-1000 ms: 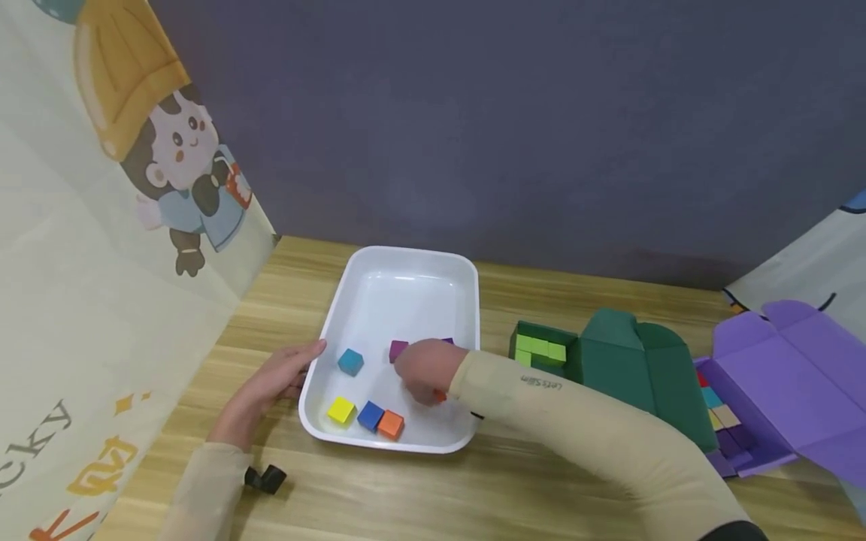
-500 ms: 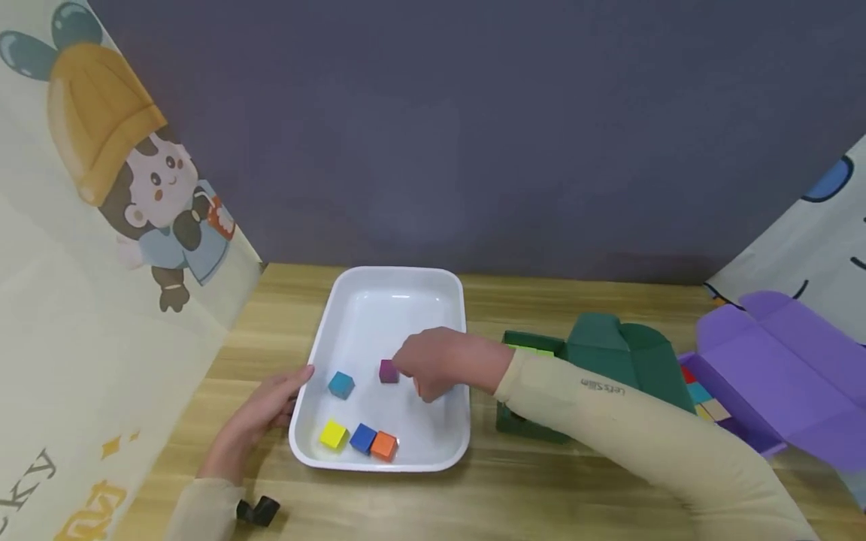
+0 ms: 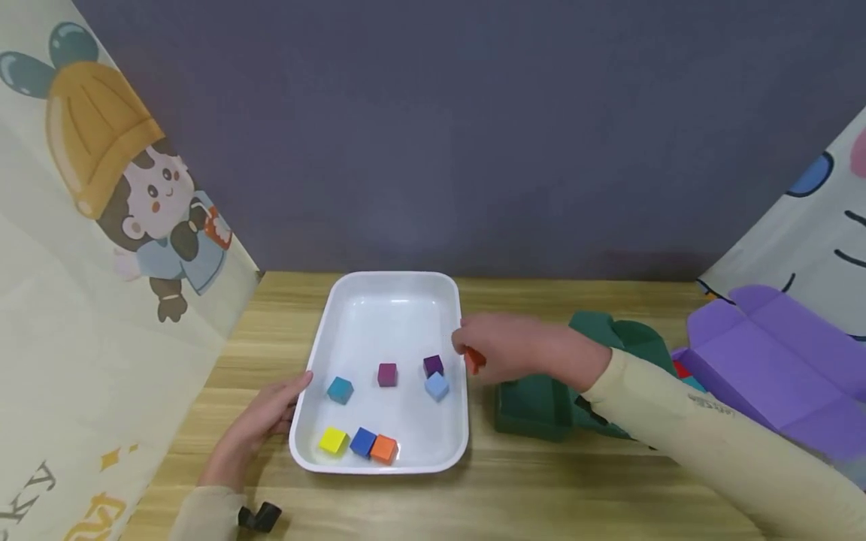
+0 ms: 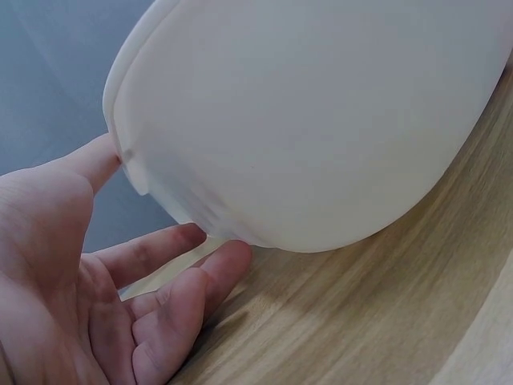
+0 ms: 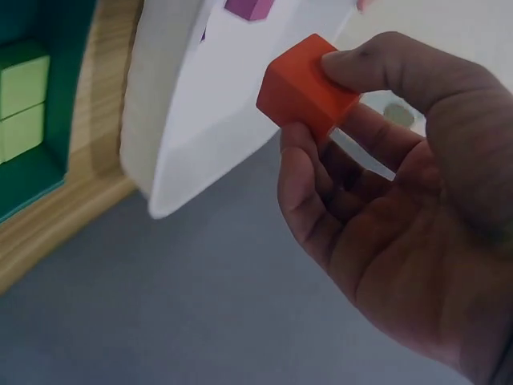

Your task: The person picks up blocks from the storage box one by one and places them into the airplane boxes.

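My right hand [image 3: 501,346] pinches an orange-red cube [image 5: 309,84] between thumb and fingers, just past the right rim of the white tray [image 3: 399,282]. On the tray's left side my left hand [image 3: 267,409] holds the edge, thumb at the rim and fingers against the outer wall [image 4: 264,120]. Inside the tray lie a teal cube [image 3: 340,390], a magenta cube [image 3: 388,375], a dark purple cube [image 3: 433,366] touching a light blue cube [image 3: 437,386], and a yellow cube [image 3: 334,440]. A blue cube [image 3: 363,442] and an orange cube [image 3: 384,449] sit side by side near the front.
Right of the tray stands an open green box [image 3: 531,413], partly hidden by my right arm, with light green cubes [image 5: 22,104] inside. Farther right is an open purple box [image 3: 758,368] with coloured pieces. Behind the wooden table [image 3: 379,511] rises a dark wall [image 3: 433,135].
My right hand has lifted the orange-red cube from the tray and carried it right, past the rim. The dark purple and light blue cubes now show. The left hand keeps its place.
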The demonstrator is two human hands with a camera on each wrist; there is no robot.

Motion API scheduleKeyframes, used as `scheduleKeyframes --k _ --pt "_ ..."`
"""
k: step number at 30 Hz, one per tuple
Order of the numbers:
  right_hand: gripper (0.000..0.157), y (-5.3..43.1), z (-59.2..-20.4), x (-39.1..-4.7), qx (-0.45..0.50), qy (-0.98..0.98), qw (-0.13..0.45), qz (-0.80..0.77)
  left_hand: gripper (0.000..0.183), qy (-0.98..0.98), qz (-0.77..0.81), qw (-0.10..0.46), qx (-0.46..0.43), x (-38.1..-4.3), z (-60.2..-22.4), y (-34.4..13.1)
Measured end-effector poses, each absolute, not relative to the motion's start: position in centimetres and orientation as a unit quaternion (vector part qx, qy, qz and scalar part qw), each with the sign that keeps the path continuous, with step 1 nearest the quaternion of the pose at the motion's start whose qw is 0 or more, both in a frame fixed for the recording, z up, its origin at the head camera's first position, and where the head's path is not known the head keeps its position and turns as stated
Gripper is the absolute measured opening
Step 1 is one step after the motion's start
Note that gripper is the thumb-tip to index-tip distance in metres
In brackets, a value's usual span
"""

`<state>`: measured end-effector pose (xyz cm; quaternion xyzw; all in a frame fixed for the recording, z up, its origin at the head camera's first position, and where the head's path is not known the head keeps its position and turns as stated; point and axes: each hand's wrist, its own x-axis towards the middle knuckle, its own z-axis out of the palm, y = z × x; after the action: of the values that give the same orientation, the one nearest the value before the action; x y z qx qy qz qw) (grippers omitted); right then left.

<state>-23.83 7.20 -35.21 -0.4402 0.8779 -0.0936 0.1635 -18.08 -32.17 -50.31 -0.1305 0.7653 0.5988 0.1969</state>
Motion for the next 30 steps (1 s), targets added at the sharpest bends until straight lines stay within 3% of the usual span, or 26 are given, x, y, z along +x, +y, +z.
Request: scheduleKeyframes --k 13,30 --pt "0.017 13.0 -36.0 -25.0 -0.413 0.892 0.134 -0.125 0.080 0.759 0.607 0.205 -0.113 -18.4 -50.3 -32.1" --pt "0.021 16.1 -39.2 -25.7 -0.383 0.901 0.170 -0.112 0.078 0.762 0.607 0.198 -0.109 -18.2 -50.8 -32.0"
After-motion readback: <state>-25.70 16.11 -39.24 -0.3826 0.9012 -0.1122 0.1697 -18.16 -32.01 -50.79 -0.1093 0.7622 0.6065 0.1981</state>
